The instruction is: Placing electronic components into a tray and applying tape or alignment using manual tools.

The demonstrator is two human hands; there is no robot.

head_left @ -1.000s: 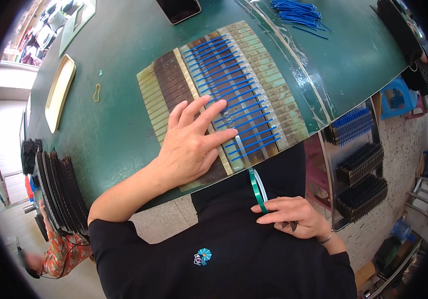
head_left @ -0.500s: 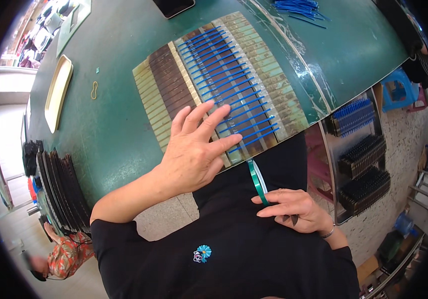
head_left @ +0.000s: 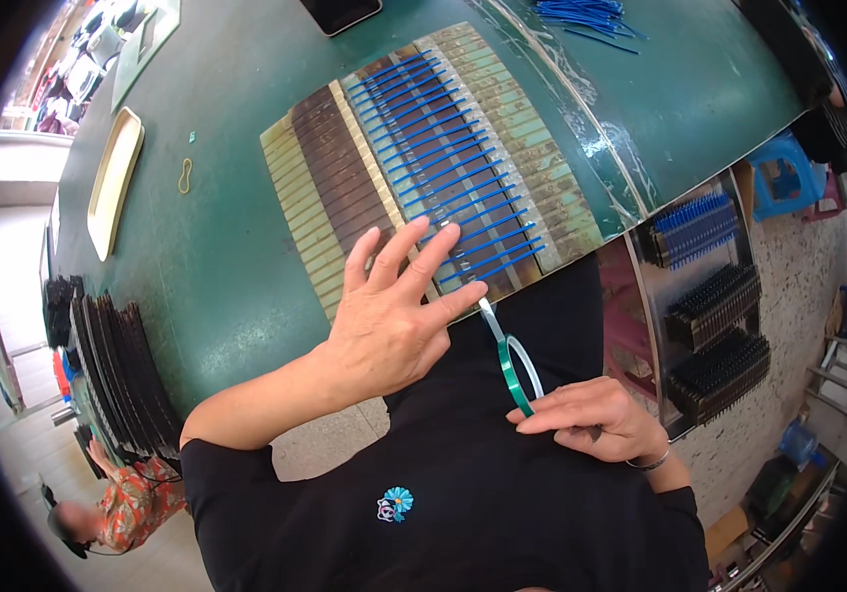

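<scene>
A grooved board [head_left: 532, 138] lies on the green table, with blue wires [head_left: 488, 229] set side by side across its middle. Clear-looking strips run along the board over or under the wires; which, I cannot tell. My left hand [head_left: 384, 321] rests at the board's near end, fingers spread and fingertips on the wire ends and the near edge. Below that edge my right hand [head_left: 596, 419] pinches a roll of green tape [head_left: 514, 380] between thumb and fingers. A short pale length of tape runs from the roll up to the board's edge by my left index finger.
More blue wires [head_left: 586, 18] lie loose at the table's far side, near a phone [head_left: 343, 12]. A cream tray [head_left: 115, 183] and a rubber band [head_left: 186, 176] lie left. Racks of blue and black pieces [head_left: 695, 232] stand right; dark boards [head_left: 117, 375] stack left. Another person [head_left: 137, 503] is lower left.
My left hand has slid a little toward me, down to the board's near edge. My right hand has drawn the roll away from the board, and a length of tape now shows between.
</scene>
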